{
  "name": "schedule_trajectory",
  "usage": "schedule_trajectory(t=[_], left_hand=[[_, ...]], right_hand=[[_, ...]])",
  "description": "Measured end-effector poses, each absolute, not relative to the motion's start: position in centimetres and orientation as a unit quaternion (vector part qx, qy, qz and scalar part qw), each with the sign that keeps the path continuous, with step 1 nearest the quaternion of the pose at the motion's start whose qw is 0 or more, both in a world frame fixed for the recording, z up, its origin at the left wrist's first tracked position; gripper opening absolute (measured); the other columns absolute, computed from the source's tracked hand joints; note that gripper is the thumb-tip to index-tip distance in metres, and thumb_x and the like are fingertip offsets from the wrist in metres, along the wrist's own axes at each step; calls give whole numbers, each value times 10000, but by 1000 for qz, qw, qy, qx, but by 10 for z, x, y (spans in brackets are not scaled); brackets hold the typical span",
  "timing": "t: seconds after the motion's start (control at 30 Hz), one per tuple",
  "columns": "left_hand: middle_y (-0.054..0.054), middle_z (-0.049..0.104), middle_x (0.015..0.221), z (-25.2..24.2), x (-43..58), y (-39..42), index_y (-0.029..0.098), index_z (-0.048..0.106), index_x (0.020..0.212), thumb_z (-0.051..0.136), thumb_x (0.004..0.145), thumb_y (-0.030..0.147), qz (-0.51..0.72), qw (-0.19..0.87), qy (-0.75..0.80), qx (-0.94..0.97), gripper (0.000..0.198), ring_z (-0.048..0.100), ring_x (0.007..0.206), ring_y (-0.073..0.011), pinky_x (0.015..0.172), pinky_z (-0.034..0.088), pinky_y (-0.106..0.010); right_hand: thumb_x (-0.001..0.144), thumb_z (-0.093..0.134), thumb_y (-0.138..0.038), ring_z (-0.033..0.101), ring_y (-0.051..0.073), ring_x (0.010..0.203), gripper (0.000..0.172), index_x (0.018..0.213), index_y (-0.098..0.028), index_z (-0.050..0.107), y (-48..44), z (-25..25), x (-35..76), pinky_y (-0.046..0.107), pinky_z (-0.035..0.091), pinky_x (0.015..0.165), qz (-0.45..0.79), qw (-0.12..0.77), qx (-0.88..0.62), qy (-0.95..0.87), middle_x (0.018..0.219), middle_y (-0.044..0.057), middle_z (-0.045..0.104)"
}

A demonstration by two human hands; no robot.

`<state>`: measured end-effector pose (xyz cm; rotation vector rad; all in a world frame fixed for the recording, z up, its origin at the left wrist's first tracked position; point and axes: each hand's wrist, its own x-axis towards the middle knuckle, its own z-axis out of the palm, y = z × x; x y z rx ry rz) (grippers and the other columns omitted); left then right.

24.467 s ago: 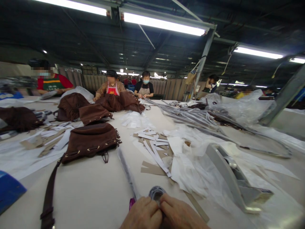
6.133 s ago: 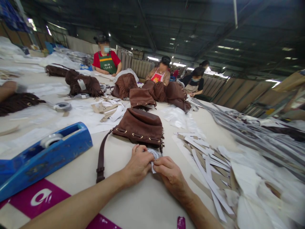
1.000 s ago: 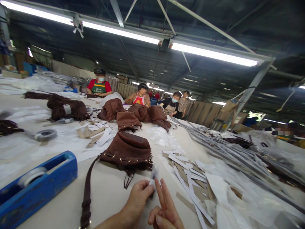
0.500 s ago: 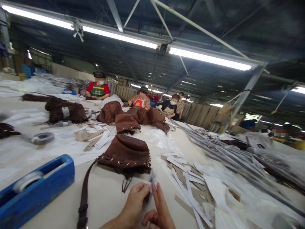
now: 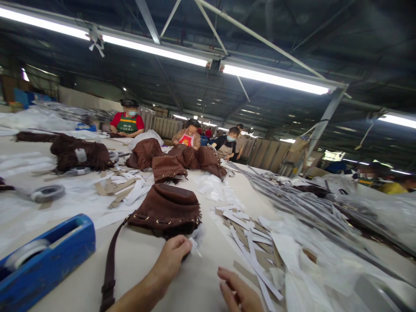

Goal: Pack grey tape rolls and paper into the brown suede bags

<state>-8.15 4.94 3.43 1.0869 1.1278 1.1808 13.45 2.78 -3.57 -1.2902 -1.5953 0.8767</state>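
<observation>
In the head view my left hand (image 5: 173,258) is closed in a pinch at the front right of a brown fringed leather bag (image 5: 167,208). From its fingertips sticks a small white tag (image 5: 193,245) with clear plastic about it; whether it joins the bag is hidden. My right hand (image 5: 239,289) is apart from it, low on the right, empty with the fingers loosely spread. The bag lies mouth toward me, gold eyelets along its rim, and its dark strap (image 5: 112,264) runs down the table to the left.
A blue tape dispenser (image 5: 65,255) stands at the left front. Paper and card strips (image 5: 253,234) lie on the right beside clear plastic (image 5: 325,268). Beyond are more brown bags (image 5: 169,168), a tape roll (image 5: 48,193) and several co-workers (image 5: 127,121) across the table.
My right hand has come away from the left, moving right and toward me. The left hand has shifted slightly up and left, closer to the bag, still pinching the tag.
</observation>
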Motion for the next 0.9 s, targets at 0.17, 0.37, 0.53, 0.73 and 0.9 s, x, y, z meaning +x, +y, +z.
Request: schedule_trajectory(t=[0.17, 0.37, 0.53, 0.73, 0.9], left_hand=[[46, 371, 602, 31, -82, 49, 204, 419, 576, 531, 665, 556, 484, 484, 499, 532, 380, 344, 600, -128, 569, 270, -249], [14, 437, 630, 25, -84, 53, 206, 446, 580, 480, 715, 504, 471, 404, 516, 590, 329, 435, 684, -180, 636, 332, -280], [-36, 524, 716, 27, -84, 53, 205, 465, 586, 429, 742, 452, 449, 324, 539, 634, 295, 490, 821, -236, 738, 349, -328], [-58, 565, 776, 25, -84, 51, 200, 522, 637, 425, 766, 418, 443, 291, 540, 653, 272, 509, 860, -250, 779, 366, -344], [-68, 575, 821, 24, -83, 48, 197, 547, 675, 430, 781, 409, 438, 276, 535, 667, 265, 504, 896, -259, 824, 359, -364]], right_hand=[[688, 592, -724, 646, 271, 869, 598, 901, -175, 704, 44, 9, 110, 299, 500, 546, 580, 427, -522, -458, 988, 143, 687], [645, 698, -650, 577, 123, 588, 525, 787, -146, 651, 33, 39, 79, 221, 435, 505, 588, 412, -541, -438, 724, 46, 625], [697, 425, -826, 592, 152, 628, 744, 796, -123, 648, 29, 47, 75, 281, 486, 539, 673, 375, -533, -350, 790, 101, 638], [668, 692, -595, 570, 133, 643, 460, 768, -149, 636, 29, 45, 73, 260, 474, 575, 615, 387, -532, -435, 770, 52, 621], [679, 699, -524, 531, 113, 585, 392, 703, -140, 622, 31, 40, 73, 240, 437, 544, 616, 391, -524, -438, 678, 29, 592]])
